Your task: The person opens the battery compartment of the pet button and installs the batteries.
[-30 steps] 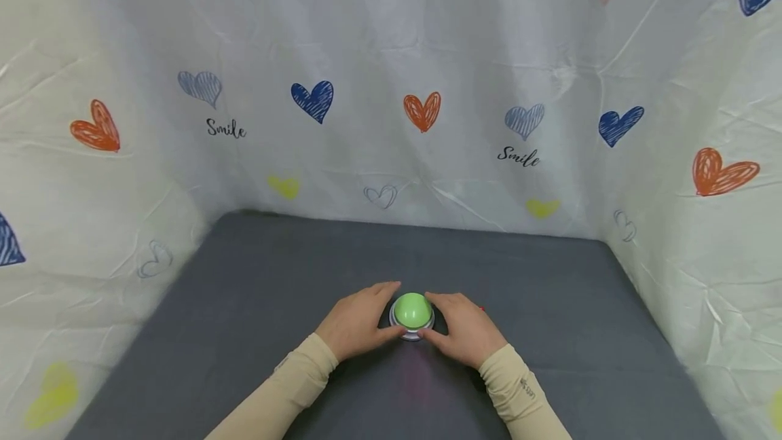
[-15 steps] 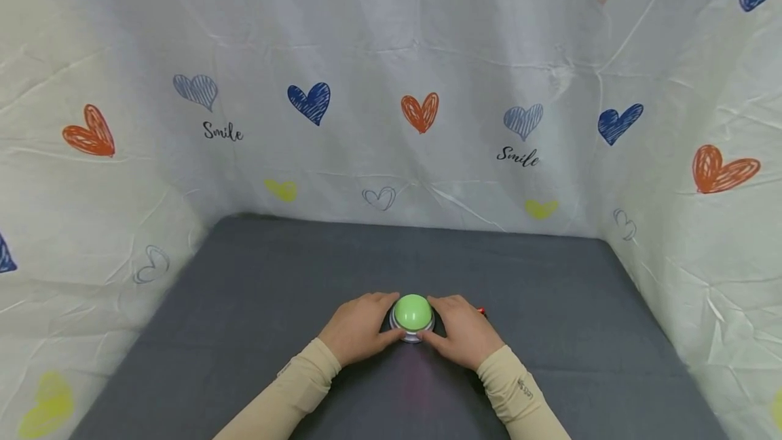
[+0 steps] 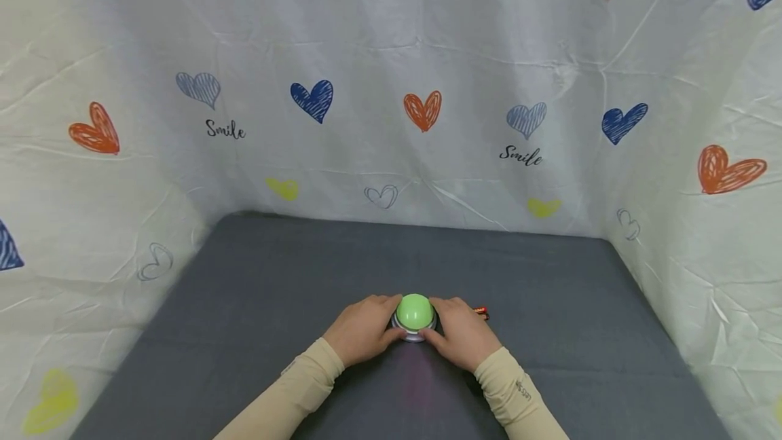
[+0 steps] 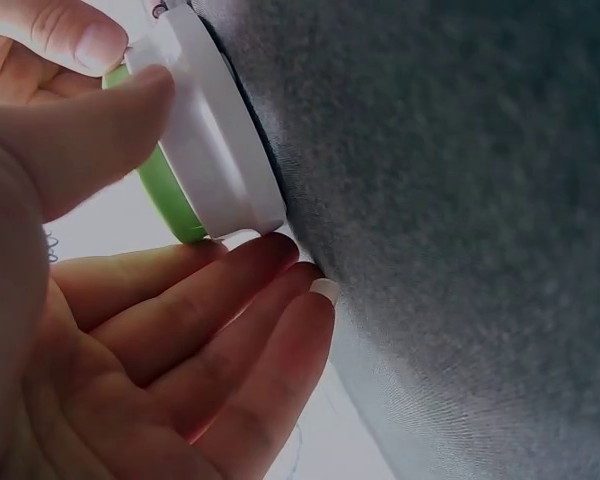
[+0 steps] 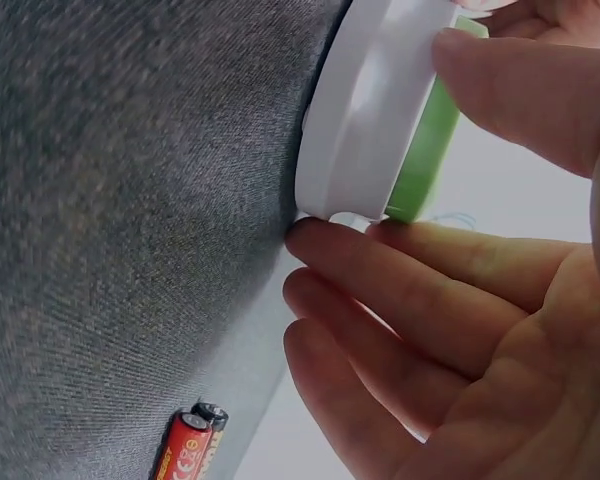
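A round push button point(image 3: 415, 312) with a green dome and a pale base sits on the dark cloth between both hands. My left hand point(image 3: 364, 331) holds its left side, thumb on the near rim and fingertips against the far side. From the right, my right hand point(image 3: 466, 335) holds it in the same way. In the left wrist view, the thumb presses the white base point(image 4: 215, 140) and the fingertips touch its lower edge. The right wrist view has the thumb at the edge of the green dome point(image 5: 427, 150), with fingertips at the base.
Two small batteries point(image 3: 481, 312), one red and one black, lie just beyond the right hand; the right wrist view shows the red battery point(image 5: 185, 445) closer. A dark grey cloth point(image 3: 305, 257) covers the table. White curtains point(image 3: 366, 39) with printed hearts surround its back and sides.
My left fingers have come in closer around the button's far side. The right hand has shifted slightly, so more of the batteries shows. The button stays in place.
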`<state>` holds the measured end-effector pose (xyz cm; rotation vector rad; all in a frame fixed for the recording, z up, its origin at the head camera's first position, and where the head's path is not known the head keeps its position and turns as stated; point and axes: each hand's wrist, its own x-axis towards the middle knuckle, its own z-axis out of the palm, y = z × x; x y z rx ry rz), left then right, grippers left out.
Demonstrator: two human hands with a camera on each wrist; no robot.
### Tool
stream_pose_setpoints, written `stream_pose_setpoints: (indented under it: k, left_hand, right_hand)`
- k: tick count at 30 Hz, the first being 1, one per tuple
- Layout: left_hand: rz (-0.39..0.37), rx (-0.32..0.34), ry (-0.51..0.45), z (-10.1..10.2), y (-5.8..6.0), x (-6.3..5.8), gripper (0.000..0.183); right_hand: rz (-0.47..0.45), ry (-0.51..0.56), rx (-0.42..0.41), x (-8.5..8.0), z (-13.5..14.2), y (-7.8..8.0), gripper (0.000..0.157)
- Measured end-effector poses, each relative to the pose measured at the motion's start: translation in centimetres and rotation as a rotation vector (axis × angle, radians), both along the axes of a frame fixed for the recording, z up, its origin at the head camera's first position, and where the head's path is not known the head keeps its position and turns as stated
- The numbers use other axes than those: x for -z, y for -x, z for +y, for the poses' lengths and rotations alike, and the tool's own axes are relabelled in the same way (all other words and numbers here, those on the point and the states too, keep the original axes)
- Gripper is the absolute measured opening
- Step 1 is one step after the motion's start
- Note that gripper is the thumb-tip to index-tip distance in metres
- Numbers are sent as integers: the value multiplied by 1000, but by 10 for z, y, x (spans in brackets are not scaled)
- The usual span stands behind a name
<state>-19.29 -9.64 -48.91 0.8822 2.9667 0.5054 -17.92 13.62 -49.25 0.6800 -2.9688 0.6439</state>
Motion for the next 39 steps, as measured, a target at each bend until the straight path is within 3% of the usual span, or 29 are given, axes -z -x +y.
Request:
stream_pose_setpoints:
  k: [7,14,24,39]
  left_hand:
    - [-17,3,-48,1,-2,-3,64]
    - [-14,3,-172,1,0,-4,67]
    - [-83,-48,-350,1,-2,-6,75]
    - [-114,-145,-401,5,-4,-11,71]
  right_hand:
    - [-5,36,32,-3,-3,-1,54]
    - [-31,180,106,-7,-4,-3,57]
    - [-124,417,104,-11,-5,-3,54]
    - [-148,488,88,-13,-7,-5,66]
